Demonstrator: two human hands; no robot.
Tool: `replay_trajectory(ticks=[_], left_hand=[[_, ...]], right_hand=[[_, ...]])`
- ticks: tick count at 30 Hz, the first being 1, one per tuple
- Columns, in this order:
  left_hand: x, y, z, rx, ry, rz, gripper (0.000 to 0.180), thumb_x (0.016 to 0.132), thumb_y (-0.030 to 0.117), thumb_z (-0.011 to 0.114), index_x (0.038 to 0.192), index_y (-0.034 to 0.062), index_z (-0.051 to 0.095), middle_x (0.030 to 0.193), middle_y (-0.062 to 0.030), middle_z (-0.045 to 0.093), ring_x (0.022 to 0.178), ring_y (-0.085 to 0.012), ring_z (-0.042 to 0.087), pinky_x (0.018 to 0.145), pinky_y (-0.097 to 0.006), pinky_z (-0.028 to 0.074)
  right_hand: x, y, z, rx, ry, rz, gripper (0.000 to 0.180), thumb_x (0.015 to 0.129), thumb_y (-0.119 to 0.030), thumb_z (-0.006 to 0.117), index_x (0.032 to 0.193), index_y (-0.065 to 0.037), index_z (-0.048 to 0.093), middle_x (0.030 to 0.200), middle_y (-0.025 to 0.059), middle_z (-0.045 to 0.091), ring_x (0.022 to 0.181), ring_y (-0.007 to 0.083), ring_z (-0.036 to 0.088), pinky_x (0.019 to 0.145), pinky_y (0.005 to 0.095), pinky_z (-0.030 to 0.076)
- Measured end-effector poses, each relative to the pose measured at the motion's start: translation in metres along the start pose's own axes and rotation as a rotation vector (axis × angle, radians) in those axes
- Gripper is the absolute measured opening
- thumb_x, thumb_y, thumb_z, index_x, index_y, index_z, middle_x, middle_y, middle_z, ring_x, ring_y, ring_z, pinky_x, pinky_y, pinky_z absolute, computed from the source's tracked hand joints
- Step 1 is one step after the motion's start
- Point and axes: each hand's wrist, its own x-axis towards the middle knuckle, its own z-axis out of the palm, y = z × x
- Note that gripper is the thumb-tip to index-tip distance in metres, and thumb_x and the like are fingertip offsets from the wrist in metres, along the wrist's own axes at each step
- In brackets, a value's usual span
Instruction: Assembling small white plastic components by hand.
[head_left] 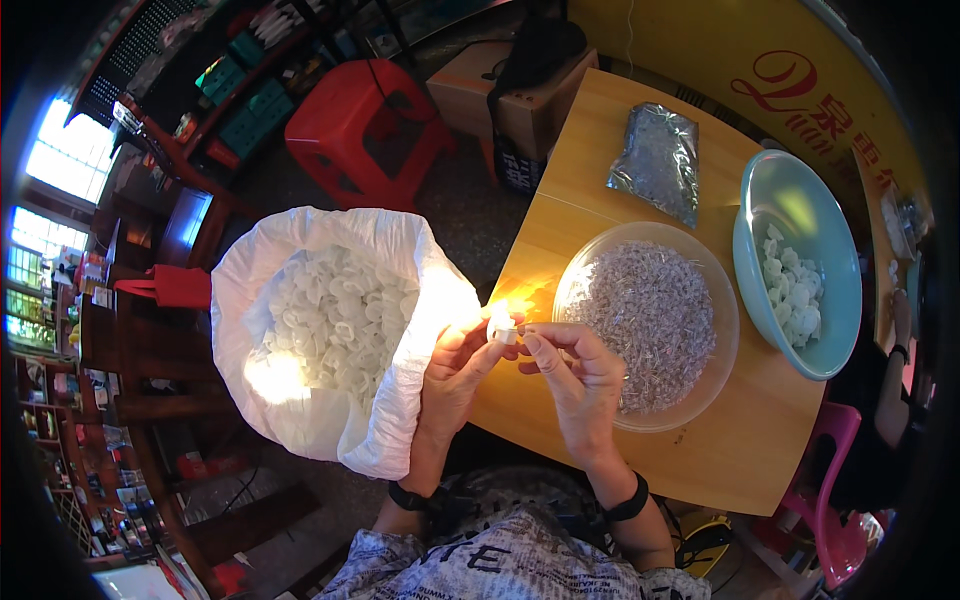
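Note:
Between the thumb and fingers of my left hand (452, 378) is a small white plastic piece (505, 333), partly washed out by bright sunlight. My right hand (582, 388) meets it from the right, thumb and forefinger pinched together at its side; whatever they grip is too small to make out. Left of my hands, a white sack (385, 438) gapes wide, filled with similar white plastic pieces (335, 315). Close to my right hand, a round translucent tub (727, 345) holds many tiny clear pieces (640, 320).
On the wooden table (560, 170), a teal basin (848, 310) with white pieces (795, 300) stands at the right. A silvery plastic bag (655, 160) lies farther back. Beyond the sack are a red stool (350, 130) and a cardboard box (530, 105). Another person's arm (893, 390) shows at far right.

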Motion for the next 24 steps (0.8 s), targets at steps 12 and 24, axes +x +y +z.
replay_trajectory(ticks=[12, 24], left_hand=[[0.0, 0.005, -0.003, 0.127, -0.032, -0.025, 0.038, 0.083, 0.0, 0.064, 0.12, 0.0015, 0.056, 0.111, -0.0137, 0.063, 0.097, -0.0179, 0.062, 0.088, -0.031, 0.05], [-0.001, 0.008, 0.002, 0.069, -0.01, -0.062, 0.039, 0.081, 0.001, 0.068, 0.118, 0.0006, 0.057, 0.103, -0.0103, 0.065, 0.091, -0.0144, 0.062, 0.085, -0.028, 0.05]], right_hand=[[-0.002, -0.002, -0.008, 0.085, 0.021, 0.102, 0.013, 0.087, -0.009, 0.063, 0.096, 0.001, 0.064, 0.092, 0.006, 0.064, 0.08, 0.0097, 0.061, 0.067, 0.0238, 0.055], [-0.003, 0.003, -0.011, 0.027, 0.036, 0.063, 0.013, 0.087, -0.009, 0.063, 0.096, 0.0, 0.064, 0.092, 0.006, 0.064, 0.079, 0.0096, 0.061, 0.066, 0.0242, 0.056]])
